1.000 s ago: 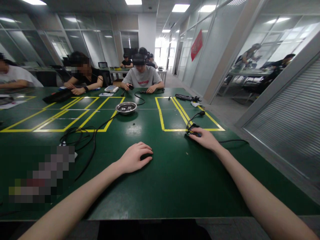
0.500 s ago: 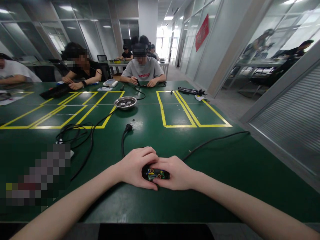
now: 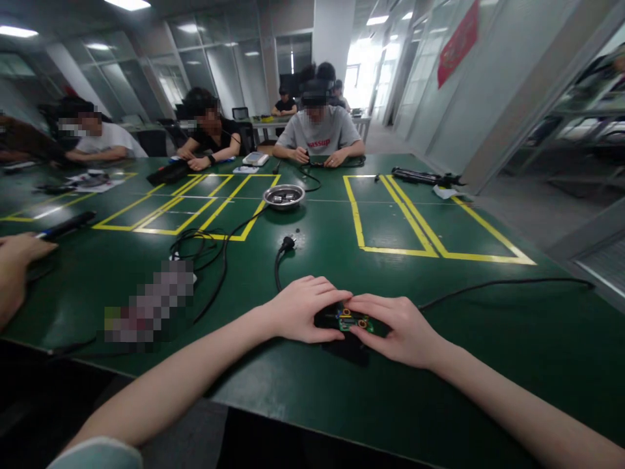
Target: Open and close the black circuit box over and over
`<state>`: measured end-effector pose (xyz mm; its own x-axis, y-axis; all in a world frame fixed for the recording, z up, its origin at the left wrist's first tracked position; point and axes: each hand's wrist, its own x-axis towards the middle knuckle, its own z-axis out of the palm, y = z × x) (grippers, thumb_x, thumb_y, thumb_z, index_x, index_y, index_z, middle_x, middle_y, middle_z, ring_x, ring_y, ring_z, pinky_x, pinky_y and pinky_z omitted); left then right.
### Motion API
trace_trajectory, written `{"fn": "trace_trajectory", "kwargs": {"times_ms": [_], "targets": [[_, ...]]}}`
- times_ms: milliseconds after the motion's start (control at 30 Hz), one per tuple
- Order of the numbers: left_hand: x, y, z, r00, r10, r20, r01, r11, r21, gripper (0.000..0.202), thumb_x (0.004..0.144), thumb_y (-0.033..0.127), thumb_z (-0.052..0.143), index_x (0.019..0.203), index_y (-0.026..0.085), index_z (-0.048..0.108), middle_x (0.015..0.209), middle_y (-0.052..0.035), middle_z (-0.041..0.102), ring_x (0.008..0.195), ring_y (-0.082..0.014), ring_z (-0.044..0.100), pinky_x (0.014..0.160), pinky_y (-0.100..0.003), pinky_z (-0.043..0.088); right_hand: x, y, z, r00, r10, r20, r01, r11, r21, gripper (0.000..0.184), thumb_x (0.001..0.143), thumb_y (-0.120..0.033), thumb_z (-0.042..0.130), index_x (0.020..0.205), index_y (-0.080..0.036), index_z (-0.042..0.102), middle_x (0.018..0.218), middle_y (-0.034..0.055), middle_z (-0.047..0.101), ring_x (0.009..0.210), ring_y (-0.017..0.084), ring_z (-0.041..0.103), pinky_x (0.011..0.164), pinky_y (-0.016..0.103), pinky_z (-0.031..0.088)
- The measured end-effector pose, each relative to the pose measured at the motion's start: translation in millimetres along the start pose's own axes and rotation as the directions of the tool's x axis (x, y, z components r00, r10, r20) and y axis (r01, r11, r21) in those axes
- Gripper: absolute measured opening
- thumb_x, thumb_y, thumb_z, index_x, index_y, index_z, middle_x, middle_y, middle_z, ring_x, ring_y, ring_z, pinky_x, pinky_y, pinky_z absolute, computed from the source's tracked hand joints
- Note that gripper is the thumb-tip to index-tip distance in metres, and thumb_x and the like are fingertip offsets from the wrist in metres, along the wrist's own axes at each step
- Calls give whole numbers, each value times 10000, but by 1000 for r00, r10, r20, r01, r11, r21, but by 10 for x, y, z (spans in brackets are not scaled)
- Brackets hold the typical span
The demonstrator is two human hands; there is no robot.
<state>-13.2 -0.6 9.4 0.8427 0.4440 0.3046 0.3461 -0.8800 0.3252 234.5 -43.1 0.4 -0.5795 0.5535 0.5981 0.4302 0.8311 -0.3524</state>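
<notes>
Both my hands rest on the green table point(image 3: 342, 397) near its front edge, holding a small black device with an exposed green circuit board point(image 3: 347, 319) between them. My left hand point(image 3: 303, 309) curls round its left end. My right hand point(image 3: 400, 329) grips the right end, fingertips on the board. Two black cables run from the device: one curves up to a plug point(image 3: 287, 245), the other point(image 3: 508, 283) trails off to the right.
A metal bowl point(image 3: 284, 195) sits mid-table beside yellow tape rectangles point(image 3: 390, 221). A tangle of black cable point(image 3: 200, 244) lies left. Another person's hand point(image 3: 17, 260) rests at the left edge. Several people sit along the far side. A black tool point(image 3: 422, 176) lies far right.
My right hand brought the device from the yellow rectangle at right to the front of the table, where my left hand joined it. The view has since turned left.
</notes>
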Motion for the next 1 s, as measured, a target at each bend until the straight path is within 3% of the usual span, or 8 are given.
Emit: {"fn": "trace_trajectory", "kwargs": {"times_ms": [233,533,700,800,1000], "targets": [[26,22,16,999,-32,20,32,999,-14,641,898,498,720,1442,198,559,1373,-135,690,1312,-304,606,1121,-436,443,-31,63,-23,999,17,-32,-18,1000,-7,199,978,-271,649,1164,-243,712,1037,78,794,863,193,784,729,270,650],[41,64,112,999,-51,-4,51,999,8,823,795,604,791,1444,175,524,1524,-197,565,1408,-372,528,1179,-529,364,-31,114,84,998,65,1,-65,998,-13,147,986,-296,631,1089,-240,718,1046,86,787,918,225,785,781,318,665],[72,73,118,996,-76,-48,72,994,-84,709,824,498,805,1395,177,534,1421,-172,639,1334,-324,594,1148,-456,446,5,70,72,990,133,48,-134,990,30,106,952,-240,635,1005,-231,726,1042,89,735,893,213,762,760,315,661],[93,50,90,992,-127,-18,123,985,-122,560,847,426,809,1299,178,590,1252,-131,715,1159,-285,676,1024,-404,530,30,25,43,986,140,86,-146,988,57,216,923,-180,585,1083,-220,723,1099,105,704,934,215,751,782,318,657],[101,-6,55,984,-180,-17,178,982,-66,423,848,436,835,1182,233,671,1139,-57,757,1100,-249,675,1041,-402,485,30,38,-6,985,127,115,-132,991,37,330,916,-138,548,1174,-245,723,1136,89,727,976,219,753,842,336,650]]}}
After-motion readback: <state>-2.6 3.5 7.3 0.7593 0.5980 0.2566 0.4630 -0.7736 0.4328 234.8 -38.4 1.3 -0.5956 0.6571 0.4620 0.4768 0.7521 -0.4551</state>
